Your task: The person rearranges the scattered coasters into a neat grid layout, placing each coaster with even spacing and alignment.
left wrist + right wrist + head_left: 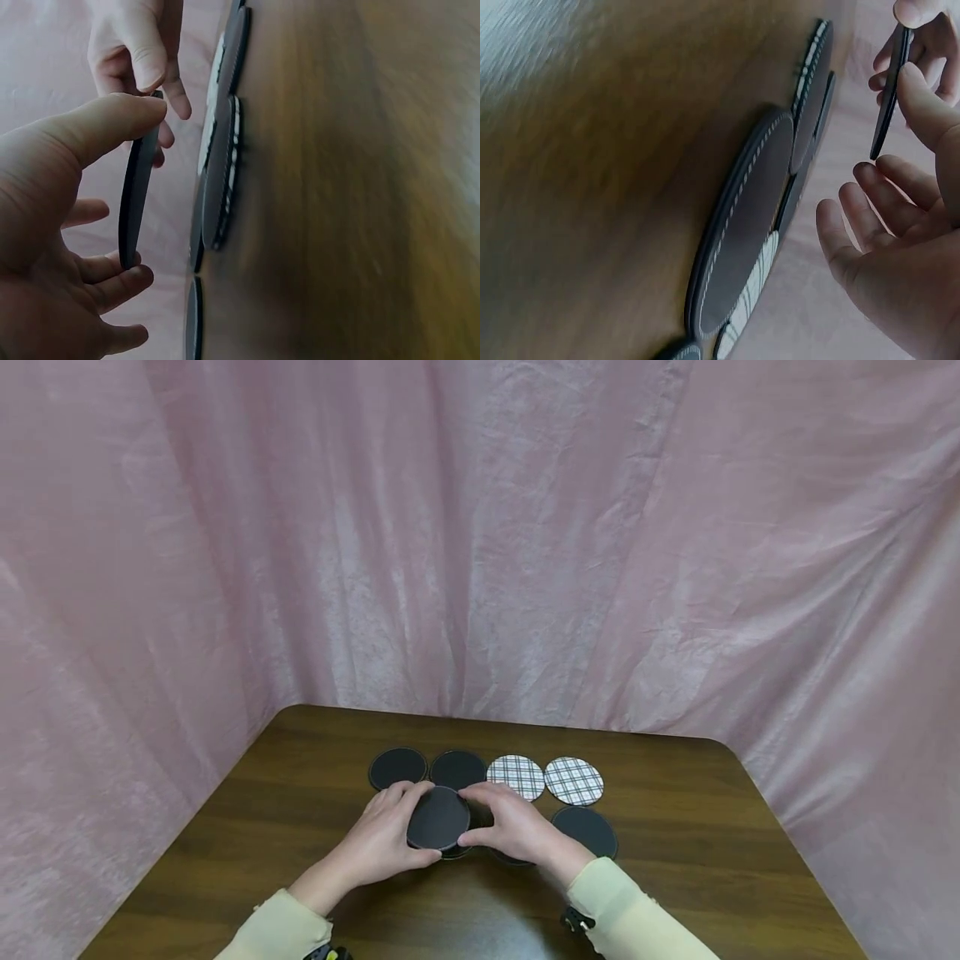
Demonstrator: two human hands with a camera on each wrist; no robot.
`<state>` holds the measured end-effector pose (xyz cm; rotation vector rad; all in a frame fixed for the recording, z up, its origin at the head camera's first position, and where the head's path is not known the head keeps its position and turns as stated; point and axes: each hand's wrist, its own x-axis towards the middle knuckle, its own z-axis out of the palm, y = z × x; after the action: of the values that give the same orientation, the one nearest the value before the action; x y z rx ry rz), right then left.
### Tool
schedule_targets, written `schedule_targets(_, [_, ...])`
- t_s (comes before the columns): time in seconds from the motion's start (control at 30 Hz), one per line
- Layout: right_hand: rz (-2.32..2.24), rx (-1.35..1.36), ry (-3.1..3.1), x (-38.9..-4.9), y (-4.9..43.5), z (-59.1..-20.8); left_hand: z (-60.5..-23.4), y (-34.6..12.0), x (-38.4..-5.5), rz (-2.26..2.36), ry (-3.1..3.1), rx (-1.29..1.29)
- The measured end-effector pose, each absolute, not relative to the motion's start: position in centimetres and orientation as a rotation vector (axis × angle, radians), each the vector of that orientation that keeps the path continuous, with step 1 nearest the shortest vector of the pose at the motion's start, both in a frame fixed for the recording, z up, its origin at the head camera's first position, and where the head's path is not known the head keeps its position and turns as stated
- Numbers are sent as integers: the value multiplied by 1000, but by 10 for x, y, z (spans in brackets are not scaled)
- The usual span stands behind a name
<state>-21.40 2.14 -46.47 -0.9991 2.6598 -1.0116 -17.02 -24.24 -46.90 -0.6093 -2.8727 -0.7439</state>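
A round dark coaster (438, 818) is held above the table between both hands. My left hand (378, 842) grips its left side, thumb on the near edge and fingertips at the far edge. From the right, my right hand (517, 828) holds the same coaster by thumb and fingertips at its edge. In both wrist views the held coaster (137, 199) appears edge-on, apart from the coasters lying on the wood. Beneath the hands, a dark stitched coaster (742, 225) lies partly hidden in the head view. Another dark coaster (587, 832) lies by the right wrist.
Behind the hands, a row holds two dark coasters, a left one (397, 768) and a right one (457, 770), then two white plaid coasters (573, 781). The brown wooden table (675, 827) has rounded far corners. Pink curtains (510, 568) hang behind it.
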Motion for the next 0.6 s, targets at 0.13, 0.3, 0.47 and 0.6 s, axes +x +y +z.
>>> schedule_targets(0.13, [-987,-1030,2666,-211,11,-466,-471,-254,-164,-743,-2878,-586])
schedule_targets(0.3, [-945,-1050,2694,-208,-3,-469,-473,-264,-160,-745,-2902,-568])
schedule_targets(0.47, [-861,-1067,2736,-204,-16,-470,-474,-272,-158,-713,-2915,-543])
schedule_targets(0.6, [-779,-1077,2764,-202,-28,-470,-474,-279,-157,-700,-2932,-522])
